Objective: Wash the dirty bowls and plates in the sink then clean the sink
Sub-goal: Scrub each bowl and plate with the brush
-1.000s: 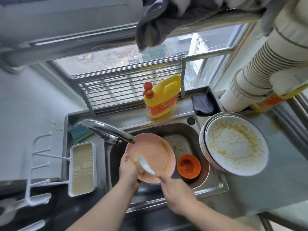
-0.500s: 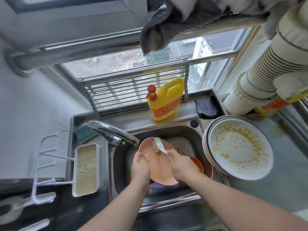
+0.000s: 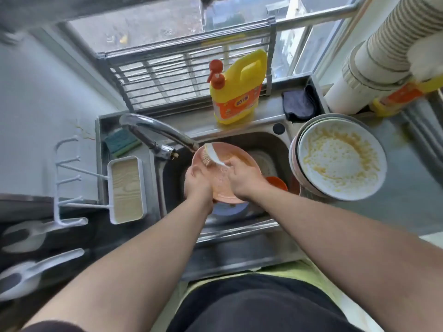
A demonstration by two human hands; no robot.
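Steel sink [image 3: 271, 140], left hand [image 3: 197, 182] gripping pink plate [image 3: 242, 155], right hand [image 3: 242, 177] holding brush [image 3: 212, 157]

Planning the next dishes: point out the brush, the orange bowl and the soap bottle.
brush [image 3: 212, 157], head view, on its bristled head against the pink plate.
orange bowl [image 3: 278, 182], head view, on its visible rim in the sink.
soap bottle [image 3: 237, 92], head view, on its yellow body.

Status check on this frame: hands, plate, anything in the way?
Left hand grips pink plate. Right hand scrubs it with brush. Faucet close above.
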